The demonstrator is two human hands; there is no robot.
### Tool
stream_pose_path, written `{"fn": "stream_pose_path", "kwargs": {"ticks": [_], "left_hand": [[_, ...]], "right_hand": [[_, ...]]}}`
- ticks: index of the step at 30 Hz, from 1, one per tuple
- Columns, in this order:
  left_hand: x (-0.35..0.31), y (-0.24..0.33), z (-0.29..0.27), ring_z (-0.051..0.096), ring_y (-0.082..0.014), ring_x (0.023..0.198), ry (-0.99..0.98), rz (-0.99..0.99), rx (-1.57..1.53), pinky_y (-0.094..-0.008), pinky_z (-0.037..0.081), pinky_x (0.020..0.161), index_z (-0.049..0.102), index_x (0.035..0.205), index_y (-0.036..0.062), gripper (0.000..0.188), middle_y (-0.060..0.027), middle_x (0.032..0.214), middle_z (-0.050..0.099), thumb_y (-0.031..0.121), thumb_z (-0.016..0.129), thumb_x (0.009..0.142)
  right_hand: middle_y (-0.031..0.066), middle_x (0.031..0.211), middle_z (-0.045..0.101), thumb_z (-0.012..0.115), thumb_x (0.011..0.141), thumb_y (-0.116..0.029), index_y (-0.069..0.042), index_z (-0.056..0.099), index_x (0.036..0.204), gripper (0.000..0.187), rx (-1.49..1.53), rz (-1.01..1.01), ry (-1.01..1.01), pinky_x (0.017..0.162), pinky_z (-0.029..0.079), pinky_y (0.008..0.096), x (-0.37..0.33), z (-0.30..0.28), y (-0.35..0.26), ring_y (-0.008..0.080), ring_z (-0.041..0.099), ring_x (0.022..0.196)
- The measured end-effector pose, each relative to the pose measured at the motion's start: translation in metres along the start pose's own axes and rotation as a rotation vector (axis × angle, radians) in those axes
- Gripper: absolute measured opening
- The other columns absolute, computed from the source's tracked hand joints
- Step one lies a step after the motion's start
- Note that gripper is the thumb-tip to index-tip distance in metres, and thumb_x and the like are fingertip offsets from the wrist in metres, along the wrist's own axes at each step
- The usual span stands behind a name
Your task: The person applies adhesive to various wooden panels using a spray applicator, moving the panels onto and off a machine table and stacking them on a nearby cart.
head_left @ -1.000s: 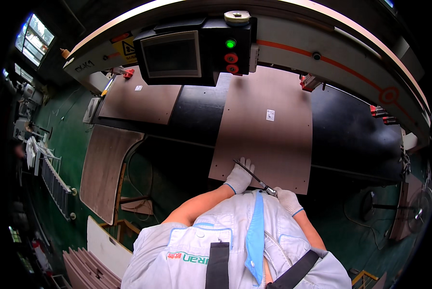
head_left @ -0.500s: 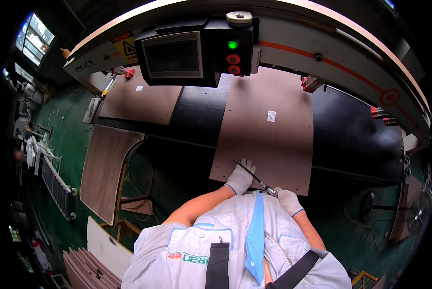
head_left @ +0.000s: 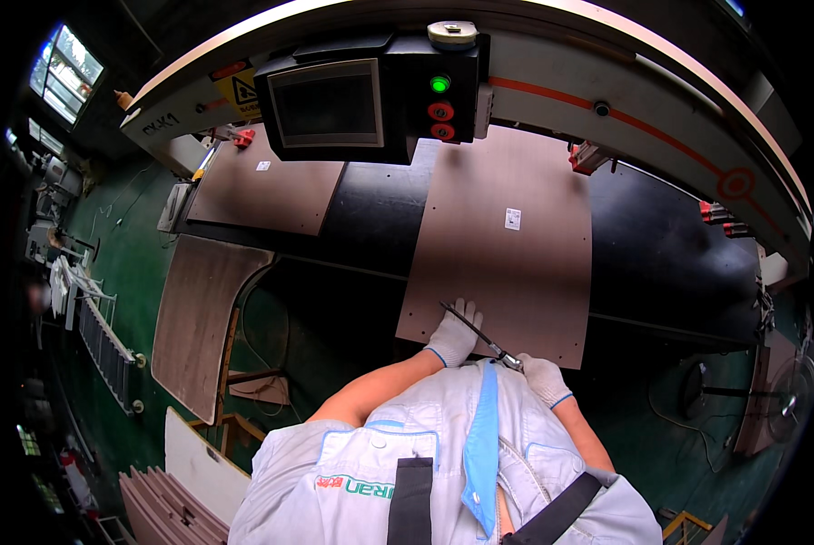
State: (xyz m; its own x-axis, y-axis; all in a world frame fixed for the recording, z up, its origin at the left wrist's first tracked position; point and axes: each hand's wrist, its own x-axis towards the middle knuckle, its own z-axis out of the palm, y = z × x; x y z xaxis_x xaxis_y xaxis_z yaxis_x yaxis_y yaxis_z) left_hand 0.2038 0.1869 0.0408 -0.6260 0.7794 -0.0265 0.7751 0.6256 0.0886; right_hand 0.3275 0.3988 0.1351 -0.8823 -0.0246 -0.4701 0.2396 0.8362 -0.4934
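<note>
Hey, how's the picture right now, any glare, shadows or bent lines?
Head view: the machine beam bows into an arch, fisheye-style; head view: pale glare on the black tabletop; head view: corners fall to black; head view: left hand and right hand look fairly sharp.

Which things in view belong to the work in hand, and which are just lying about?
In the work:
long thin tool, held in the right hand
brown panel, under the outstretched left hand
black table, bearing the panel

Apparently just lying about:
stack of boards, lower left
worn brown board, left
what looks like a standing fan, far right
</note>
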Motion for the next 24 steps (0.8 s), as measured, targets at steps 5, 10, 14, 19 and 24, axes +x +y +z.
{"fn": "stream_pose_path", "kwargs": {"ticks": [5,10,14,19,24], "left_hand": [[-0.001,-0.001,0.004,0.05,-0.0464,0.13,0.035,0.007,0.014,-0.0539,0.041,0.109,0.058,0.132,-0.0068,0.045,-0.0291,0.139,0.054,0.014,0.056,0.092],[-0.002,-0.001,0.004,0.05,-0.0468,0.13,0.052,0.014,0.02,-0.0541,0.041,0.109,0.057,0.132,-0.0075,0.045,-0.0299,0.138,0.054,0.014,0.055,0.093],[-0.001,0.001,0.0,0.049,-0.0477,0.131,0.094,0.025,0.022,-0.0553,0.041,0.109,0.057,0.133,-0.0074,0.046,-0.0302,0.138,0.054,0.013,0.055,0.093],[-0.008,-0.001,0.009,0.045,-0.0515,0.141,0.022,0.035,0.04,-0.0598,0.034,0.118,0.052,0.142,-0.0062,0.051,-0.0323,0.149,0.049,0.016,0.051,0.097],[-0.01,-0.001,0.012,0.042,-0.0518,0.143,-0.036,0.03,0.053,-0.0604,0.031,0.121,0.049,0.146,-0.0055,0.053,-0.0323,0.152,0.046,0.018,0.05,0.098]], "right_hand": [[0.0264,0.099,0.074,0.059,0.098,-0.057,-0.004,0.069,0.111,0.056,-0.013,0.011,-0.021,0.087,0.055,0.0533,0.0,-0.003,-0.002,0.0461,0.071,0.098],[0.0264,0.098,0.074,0.057,0.098,-0.057,-0.004,0.069,0.112,0.056,-0.038,-0.002,-0.019,0.087,0.055,0.054,-0.001,0.0,0.003,0.0466,0.071,0.097],[0.0275,0.094,0.071,0.052,0.102,-0.036,-0.009,0.066,0.108,0.031,-0.06,-0.055,-0.029,0.082,0.052,0.0557,-0.001,0.004,0.013,0.0482,0.069,0.096],[0.0264,0.095,0.074,0.054,0.099,-0.061,-0.004,0.069,0.108,0.06,-0.024,0.044,0.026,0.084,0.054,0.0542,-0.007,0.002,0.013,0.0461,0.071,0.095],[0.0267,0.095,0.073,0.054,0.099,-0.063,-0.004,0.07,0.106,0.061,0.003,0.074,0.035,0.084,0.054,0.0537,-0.009,0.012,0.018,0.0462,0.071,0.096]]}}
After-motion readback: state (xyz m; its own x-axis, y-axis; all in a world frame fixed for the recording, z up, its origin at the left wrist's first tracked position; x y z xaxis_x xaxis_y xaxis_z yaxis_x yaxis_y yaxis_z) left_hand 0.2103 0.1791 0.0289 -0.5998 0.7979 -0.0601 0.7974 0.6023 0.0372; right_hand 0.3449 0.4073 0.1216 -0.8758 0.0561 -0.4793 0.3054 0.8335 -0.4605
